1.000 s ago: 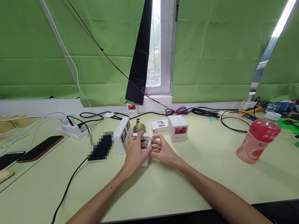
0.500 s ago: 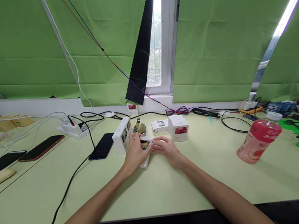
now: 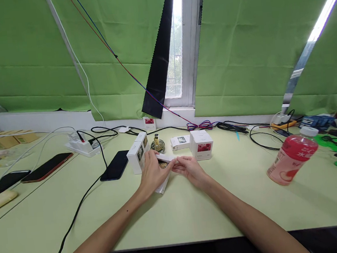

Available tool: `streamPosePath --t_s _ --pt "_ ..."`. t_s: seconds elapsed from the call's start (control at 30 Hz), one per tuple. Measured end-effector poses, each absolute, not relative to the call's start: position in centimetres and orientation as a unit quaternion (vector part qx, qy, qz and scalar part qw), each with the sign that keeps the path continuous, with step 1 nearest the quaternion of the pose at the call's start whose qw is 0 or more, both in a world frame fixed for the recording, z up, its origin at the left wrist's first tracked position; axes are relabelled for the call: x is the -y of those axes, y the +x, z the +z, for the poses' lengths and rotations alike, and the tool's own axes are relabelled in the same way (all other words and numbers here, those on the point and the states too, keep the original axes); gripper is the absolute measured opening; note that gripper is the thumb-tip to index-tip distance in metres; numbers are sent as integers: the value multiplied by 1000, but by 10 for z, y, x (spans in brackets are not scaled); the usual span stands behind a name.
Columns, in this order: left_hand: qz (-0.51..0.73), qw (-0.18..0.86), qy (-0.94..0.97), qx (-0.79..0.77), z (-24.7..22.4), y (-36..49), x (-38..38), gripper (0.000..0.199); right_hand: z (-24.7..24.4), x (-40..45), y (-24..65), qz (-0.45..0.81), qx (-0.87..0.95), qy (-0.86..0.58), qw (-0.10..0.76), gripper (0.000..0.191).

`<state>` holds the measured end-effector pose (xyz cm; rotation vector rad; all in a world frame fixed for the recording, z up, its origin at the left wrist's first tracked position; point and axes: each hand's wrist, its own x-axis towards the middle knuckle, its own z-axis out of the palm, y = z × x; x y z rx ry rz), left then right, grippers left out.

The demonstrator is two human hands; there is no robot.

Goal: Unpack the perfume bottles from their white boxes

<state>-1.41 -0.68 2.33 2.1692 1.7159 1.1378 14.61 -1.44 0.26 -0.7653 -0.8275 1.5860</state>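
Note:
A small white carton (image 3: 163, 186) with a picture on its face lies tilted between my hands at the middle of the table. My left hand (image 3: 154, 171) is closed around its left side, thumb across the top. The fingertips of my right hand (image 3: 191, 170) pinch at the carton's upper right corner; a white flap (image 3: 165, 157) shows there. Just behind stands a round glass bottle with a gold top (image 3: 157, 144). A white box (image 3: 138, 153) is upright left of my left hand. Beyond my right hand are a white box with a red picture (image 3: 201, 145) and a flat white box (image 3: 180, 142).
A dark phone (image 3: 114, 165) lies left of the boxes, with a black cable (image 3: 83, 200) running past it to the front edge. A power strip (image 3: 82, 144) is farther left. On the right stands a pink drink bottle (image 3: 292, 156); coiled wires (image 3: 231, 127) lie at the back.
The carton has tilted a little and its lower end has shifted slightly left. My right fingertips have closed in on its upper right corner. The other things have stayed put.

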Motion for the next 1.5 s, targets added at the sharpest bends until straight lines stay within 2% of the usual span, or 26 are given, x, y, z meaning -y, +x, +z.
streamPosePath --t_s 0.33,0.6,0.8,0.93,1.07,1.17,1.3,1.5 --pt "382 66 723 -571 21 -15 5 45 5 18 144 663 381 -324 557 40" --pt "381 64 723 -573 20 -15 4 53 3 15 145 651 395 -330 558 43" --pt "371 67 727 -573 21 -14 5 55 0 14 143 629 404 -366 554 32" --pt "353 76 736 -572 22 -14 7 55 -5 10 142 541 457 -431 559 19" --pt "340 76 741 -575 21 -15 7 55 -7 10 144 396 539 -486 562 8" --pt "329 75 743 -578 21 -14 7 53 -5 14 144 300 581 -494 573 7" --pt "307 85 748 -582 22 -14 9 50 -1 15 144 246 599 -480 591 10" --pt "283 92 761 -577 22 -14 10 47 0 8 140 233 628 -490 558 10"
